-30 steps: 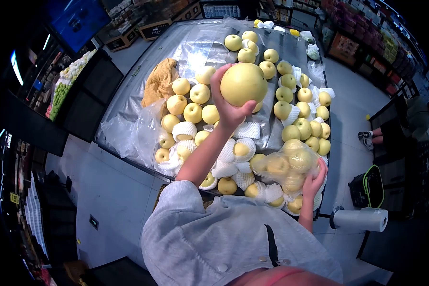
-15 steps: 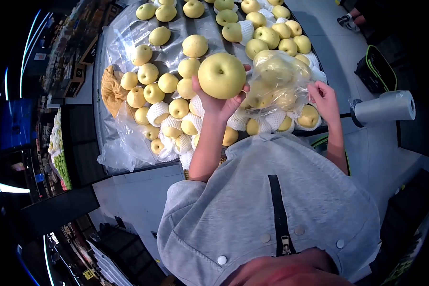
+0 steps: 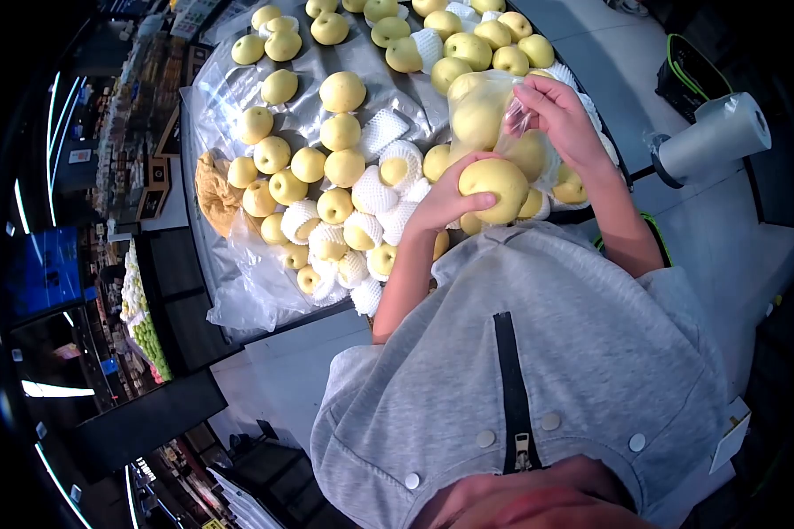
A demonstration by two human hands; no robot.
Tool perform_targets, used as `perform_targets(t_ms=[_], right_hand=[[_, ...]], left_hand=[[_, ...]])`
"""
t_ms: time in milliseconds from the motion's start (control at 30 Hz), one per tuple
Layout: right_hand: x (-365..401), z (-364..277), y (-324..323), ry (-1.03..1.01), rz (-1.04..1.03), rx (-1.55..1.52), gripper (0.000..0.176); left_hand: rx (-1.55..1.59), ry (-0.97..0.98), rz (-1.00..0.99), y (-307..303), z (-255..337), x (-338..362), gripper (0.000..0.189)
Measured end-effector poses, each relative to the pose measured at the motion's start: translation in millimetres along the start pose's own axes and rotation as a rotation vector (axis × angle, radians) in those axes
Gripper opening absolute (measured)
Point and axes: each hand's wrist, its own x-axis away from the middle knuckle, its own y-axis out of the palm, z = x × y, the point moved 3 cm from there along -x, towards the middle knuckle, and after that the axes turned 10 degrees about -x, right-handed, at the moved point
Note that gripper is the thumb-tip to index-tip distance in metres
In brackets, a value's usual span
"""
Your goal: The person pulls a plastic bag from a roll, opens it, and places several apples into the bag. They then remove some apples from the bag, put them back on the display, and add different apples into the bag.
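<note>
My left hand [image 3: 451,201] is closed around a large round yellow pear [image 3: 496,189], its thumb across the side of the fruit. Just beyond it, a clear plastic bag [image 3: 476,88] bulges with several pears. My right hand [image 3: 558,113] pinches the gathered edge of this bag at its right side. In this view the held pear overlaps the lower part of the bag. Behind both hands lies the display of loose yellow pears [image 3: 342,92], some in white foam net sleeves [image 3: 376,190].
Crumpled clear plastic [image 3: 254,280] and a tan cloth [image 3: 218,187] lie along the display's left side. At right, a roll of plastic bags [image 3: 716,139] sits on a holder. A black basket with a green rim [image 3: 695,78] stands on the floor beyond.
My left hand has brought the pear right and down, close to the bag. My right hand has moved up and left, lifting the bag's edge. The view has shifted slightly.
</note>
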Motion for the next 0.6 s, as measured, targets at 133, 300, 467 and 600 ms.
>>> perform_targets(t_ms=[133, 300, 467, 600], right_hand=[[-7.1, -0.5, -2.8, -0.026, 0.013, -0.072, 0.023], [-26.5, -13.1, -30.8, -0.091, 0.069, -0.229, 0.024], [-50.8, -29.1, -48.4, -0.172, 0.183, -0.335, 0.023], [-51.8, -32.3, -78.7, -0.106, 0.156, -0.385, 0.025]], left_hand=[[0.177, -0.064, 0.098, -15.8, -2.9, -9.4, 0.077], [0.088, 0.152, 0.208, -5.8, 44.6, -32.6, 0.080], [-0.337, 0.369, 0.381, -10.0, 77.0, -74.7, 0.087], [-0.339, 0.400, 0.519, -17.8, 97.8, -91.6, 0.085]])
